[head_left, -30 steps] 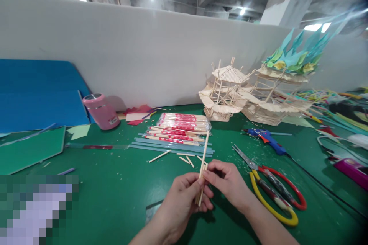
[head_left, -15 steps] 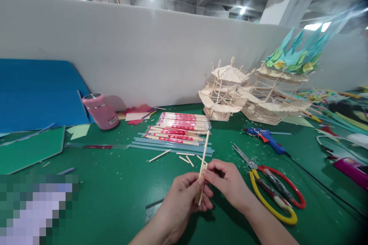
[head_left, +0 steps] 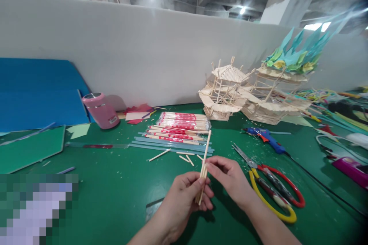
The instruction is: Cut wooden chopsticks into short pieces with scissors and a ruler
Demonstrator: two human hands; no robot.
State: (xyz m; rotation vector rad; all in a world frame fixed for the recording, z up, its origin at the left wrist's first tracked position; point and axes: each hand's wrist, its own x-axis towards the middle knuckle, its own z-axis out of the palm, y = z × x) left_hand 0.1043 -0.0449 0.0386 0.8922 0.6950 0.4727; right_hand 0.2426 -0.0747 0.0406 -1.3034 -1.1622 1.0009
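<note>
My left hand point(head_left: 182, 197) is closed round a small bundle of pale wooden sticks point(head_left: 206, 149), held nearly upright over the green table. One stick rises well above the others. With thumb and fingertips pinched, my right hand point(head_left: 230, 178) touches the bundle at the tops of the shorter sticks. Its fingertips partly hide what they grip. Beyond my hands lie several cut stick pieces point(head_left: 160, 155) and translucent blue glue sticks point(head_left: 172, 147). To the right of my right hand rest scissors point(head_left: 253, 164) with red and yellow handles, their blades parted.
Behind lie plastic-wrapped stick packs point(head_left: 184, 121). Stick-built pavilion models point(head_left: 227, 92) stand by the white partition point(head_left: 143, 53). A blue glue gun point(head_left: 267, 138) trails its black cord point(head_left: 316, 176) across the right side. A pink flask point(head_left: 102, 111) and green board point(head_left: 34, 149) are left.
My right fingertips have shifted slightly up and right along the bundle. The tall stick leans a little further right. My left hand has stayed almost still.
</note>
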